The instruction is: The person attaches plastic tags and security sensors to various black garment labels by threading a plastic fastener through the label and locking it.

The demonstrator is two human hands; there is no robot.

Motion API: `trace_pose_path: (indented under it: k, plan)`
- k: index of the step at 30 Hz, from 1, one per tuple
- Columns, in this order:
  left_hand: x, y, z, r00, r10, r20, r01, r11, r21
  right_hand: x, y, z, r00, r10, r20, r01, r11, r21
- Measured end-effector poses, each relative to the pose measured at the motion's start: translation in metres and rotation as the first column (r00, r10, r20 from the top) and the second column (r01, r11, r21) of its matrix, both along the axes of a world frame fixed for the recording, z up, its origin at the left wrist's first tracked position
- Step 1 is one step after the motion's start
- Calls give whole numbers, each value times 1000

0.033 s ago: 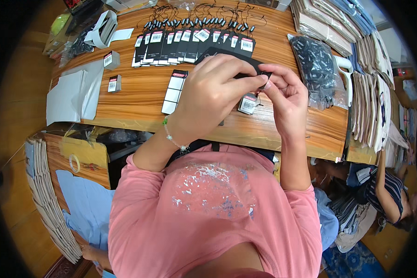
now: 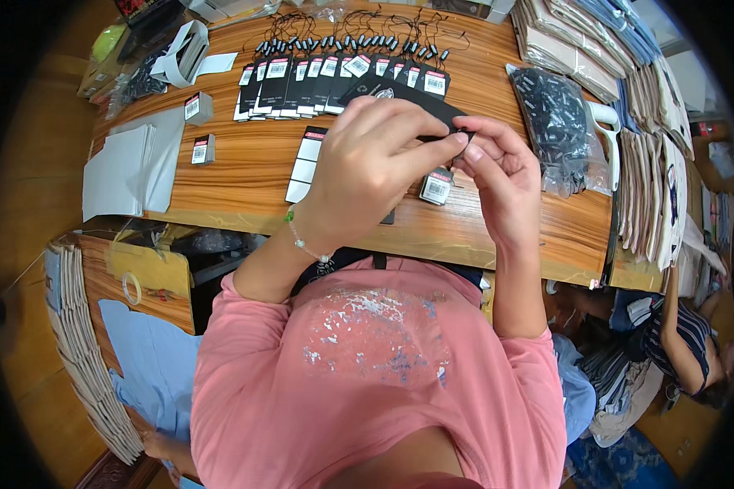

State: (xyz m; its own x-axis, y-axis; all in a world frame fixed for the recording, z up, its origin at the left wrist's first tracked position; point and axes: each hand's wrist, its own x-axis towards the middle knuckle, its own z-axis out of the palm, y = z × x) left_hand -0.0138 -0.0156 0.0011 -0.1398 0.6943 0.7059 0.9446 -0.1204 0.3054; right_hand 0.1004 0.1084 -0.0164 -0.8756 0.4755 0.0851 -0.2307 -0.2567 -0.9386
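A black hang tag with a pale printed emblem lies slantwise between my hands above the table. My left hand is closed on it, thumb and index finger pinched near its right end. My right hand is closed at that same end, its fingertips meeting my left thumb. A thin dark cord seems to be at the fingertips, though they mostly hide it. Below my hands stands a small stack of barcode labels. A strip of white labels lies partly behind my left hand.
Corded black tags lie in an overlapping row behind. At right are a clear bag of black cords, a white handle and folded garments. At left are two label stacks and white sheets. Another person is at right.
The hang tag has tilted a little, and the pale emblem on it now shows more. My right fingers have shifted slightly; both hands stay together at the tag's end.
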Motion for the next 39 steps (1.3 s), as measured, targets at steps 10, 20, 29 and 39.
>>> trace_pose_path:
  k: [10,20,29,39]
  plan:
    - [-9,1,-12,982,-146,-120,145,989,-20,-5,6,-9,986,-157,-49,142,963,-230]
    - [-10,-22,-52,717,-167,676,228,974,-1,-6,2,18,948,-56,-313,55,998,-14]
    - [-95,-81,-105,656,614,439,-241,722,-649,-3,-9,16,972,-56,-226,77,994,82]
    - [-64,-78,-68,309,290,906,-149,955,-255,-12,-24,11,998,-53,-31,58,976,211]
